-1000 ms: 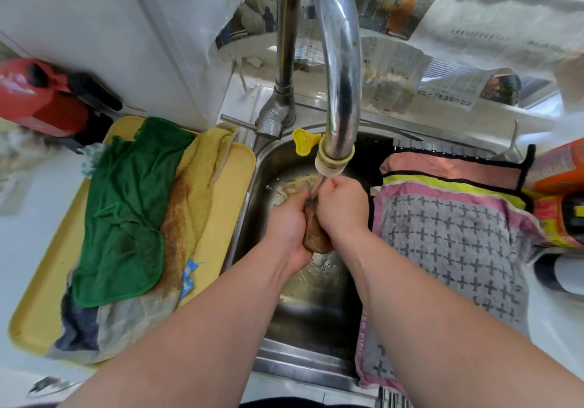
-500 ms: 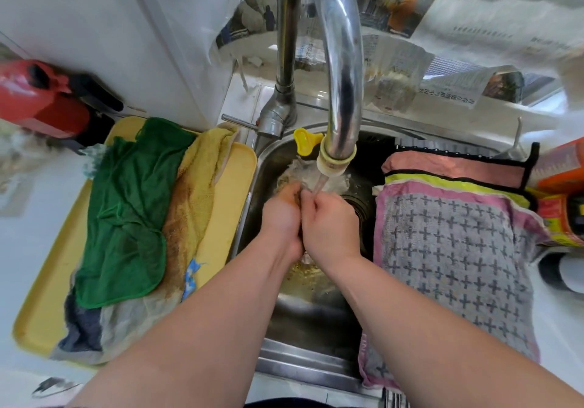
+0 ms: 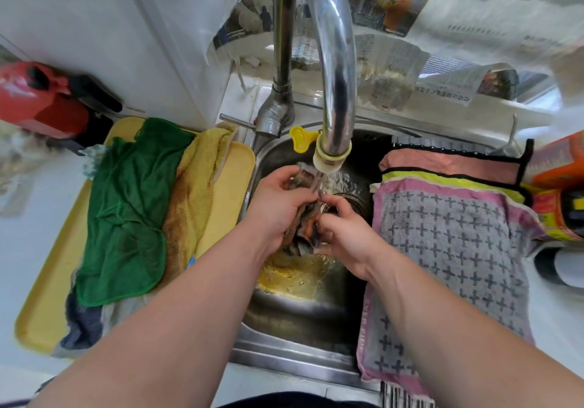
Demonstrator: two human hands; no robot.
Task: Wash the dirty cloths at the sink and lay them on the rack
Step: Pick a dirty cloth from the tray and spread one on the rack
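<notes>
Wash step, mid-rinse.

- Dirty cloth [image 3: 304, 229] is bunched in a rope directly below the tap [image 3: 335, 91]. Its long axis runs from under the spout back toward the person.
- Left hand [image 3: 278, 208], below-left of the tap, has its fingers curled round the cloth's far end, in the stream.
- Right hand [image 3: 346, 240], below-right of the tap, pinches the near end.
- Rack [image 3: 442, 147] lies right of the tap, so the right hand is nearer for the lay-down.
- Patterned cloth [image 3: 448, 243] already covers most of the rack.
- Green cloth [image 3: 126, 211] waits on the tray [image 3: 227, 192], left of the tap.
- Hard to make out: the cloth's full size, the right fingertips, and the sink [image 3: 300, 312] bottom under yellowish water.
</notes>
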